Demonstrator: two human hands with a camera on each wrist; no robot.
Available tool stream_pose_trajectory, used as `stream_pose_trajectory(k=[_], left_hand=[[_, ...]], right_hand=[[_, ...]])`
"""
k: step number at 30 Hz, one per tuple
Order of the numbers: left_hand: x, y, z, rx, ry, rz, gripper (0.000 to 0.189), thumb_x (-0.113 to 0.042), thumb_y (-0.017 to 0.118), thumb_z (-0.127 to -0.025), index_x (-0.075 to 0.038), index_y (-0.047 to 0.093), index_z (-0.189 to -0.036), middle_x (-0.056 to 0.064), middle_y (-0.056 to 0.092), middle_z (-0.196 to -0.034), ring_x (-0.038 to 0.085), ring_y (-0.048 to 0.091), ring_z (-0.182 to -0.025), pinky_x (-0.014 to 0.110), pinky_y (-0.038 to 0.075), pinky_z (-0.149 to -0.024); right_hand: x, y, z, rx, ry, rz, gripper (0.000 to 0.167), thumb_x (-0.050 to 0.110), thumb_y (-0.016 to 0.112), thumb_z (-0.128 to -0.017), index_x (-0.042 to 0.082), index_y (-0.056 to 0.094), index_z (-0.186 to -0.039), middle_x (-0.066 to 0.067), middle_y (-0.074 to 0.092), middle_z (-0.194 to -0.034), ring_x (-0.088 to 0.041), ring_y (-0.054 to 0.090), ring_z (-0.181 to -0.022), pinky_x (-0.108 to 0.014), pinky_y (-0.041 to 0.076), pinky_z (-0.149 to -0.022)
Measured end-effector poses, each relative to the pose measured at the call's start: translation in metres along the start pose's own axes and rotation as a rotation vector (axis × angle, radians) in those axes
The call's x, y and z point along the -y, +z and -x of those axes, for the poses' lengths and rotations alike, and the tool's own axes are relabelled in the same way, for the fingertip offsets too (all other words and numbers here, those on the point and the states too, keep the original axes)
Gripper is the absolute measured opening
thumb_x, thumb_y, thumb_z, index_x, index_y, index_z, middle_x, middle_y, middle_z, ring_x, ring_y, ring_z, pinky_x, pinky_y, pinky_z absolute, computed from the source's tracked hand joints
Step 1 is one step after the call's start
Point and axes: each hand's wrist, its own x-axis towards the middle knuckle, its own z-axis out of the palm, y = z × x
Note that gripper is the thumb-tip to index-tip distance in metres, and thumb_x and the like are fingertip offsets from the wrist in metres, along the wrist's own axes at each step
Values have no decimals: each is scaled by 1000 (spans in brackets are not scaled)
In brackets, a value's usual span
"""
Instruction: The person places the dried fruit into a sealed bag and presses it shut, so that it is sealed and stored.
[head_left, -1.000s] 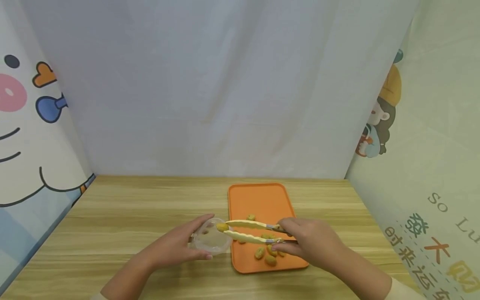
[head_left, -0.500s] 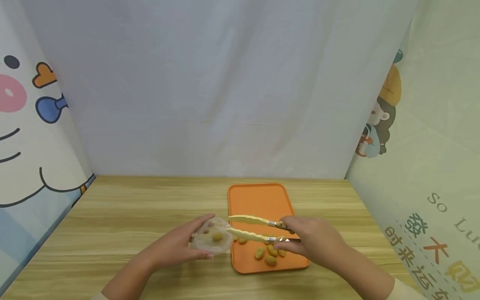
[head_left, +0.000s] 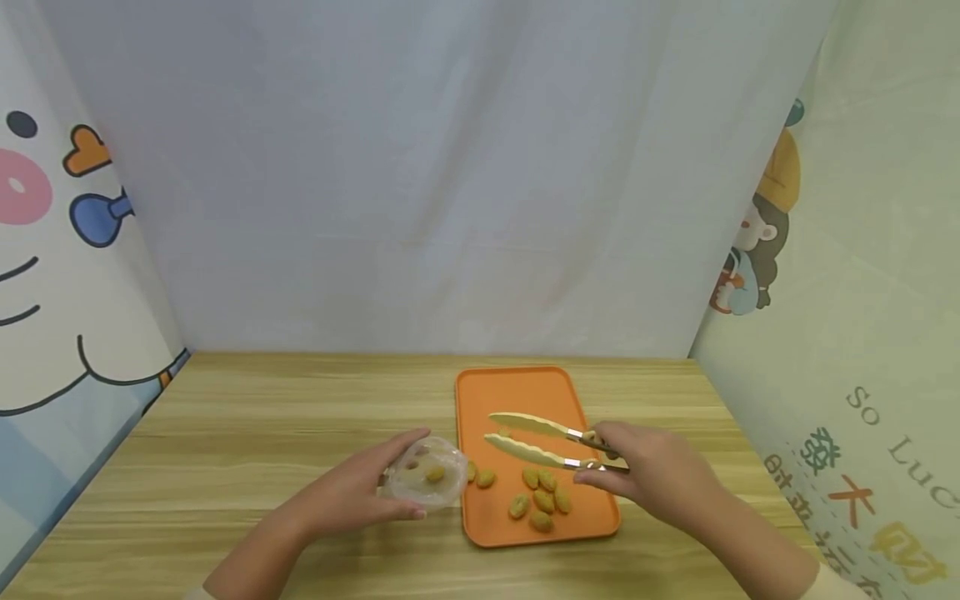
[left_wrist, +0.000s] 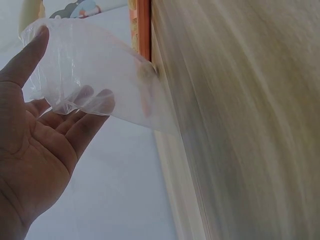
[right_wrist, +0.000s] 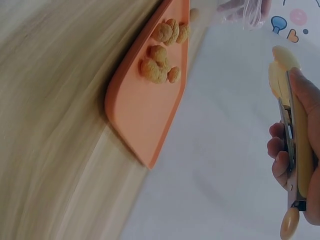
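In the head view my left hand (head_left: 360, 492) holds a clear plastic bag (head_left: 431, 496) spread at its mouth, thumb and fingers curved around it. One tan, walnut-like piece (head_left: 435, 473) lies inside the bag. The left wrist view shows the crinkled bag (left_wrist: 75, 60) with fingertips visible through its wall. My right hand (head_left: 660, 471) grips a pair of tongs (head_left: 528, 423) with pale yellow tips and metal handles. The tong arms stand apart, nothing between their tips, above an orange tray (head_left: 517, 387). Several more rough tan pieces (head_left: 543, 500) lie on the tray's near half.
The tray and bag are on a wood-grain table (head_left: 300, 400). A plain pale curtain (head_left: 420, 208) stands behind it. Printed cloths hang at the left and right sides. Some pieces (head_left: 486, 477) lie close to the tray's left edge, beside the bag.
The tongs have let go of a tan piece, which now lies in the bag. My right hand has drawn the tongs back right, over the tray. My left hand has stayed in place.
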Motion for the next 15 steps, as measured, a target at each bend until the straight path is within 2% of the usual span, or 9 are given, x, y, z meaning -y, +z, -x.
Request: stream_pose_trajectory(k=[5, 11, 15], left_hand=[[-1, 1, 0, 11, -2, -1, 89, -55, 77, -77, -50, 24, -149, 1, 46, -148, 23, 51, -128, 49, 49, -97], [-3, 1, 0, 21, -7, 8, 89, -55, 77, -78, -50, 24, -149, 0, 45, -149, 23, 51, -127, 47, 51, -95], [-5, 1, -1, 18, -20, 3, 89, -55, 77, -78, -52, 23, -149, 1, 47, -147, 24, 51, -126, 49, 49, -96]], right_hand=[[-6, -3, 7, 29, 59, 33, 38, 53, 77, -76, 25, 53, -84, 24, 43, -67, 6, 24, -50, -12, 23, -43], [-15, -2, 16, 53, 105, 59, 40, 60, 71, -78, 27, 50, -83, 22, 35, -63, 5, 21, -50, -14, 21, -43], [-20, -2, 21, 47, 122, 73, 39, 58, 74, -76, 27, 50, -83, 21, 31, -62, 4, 19, -50, -15, 20, -43]])
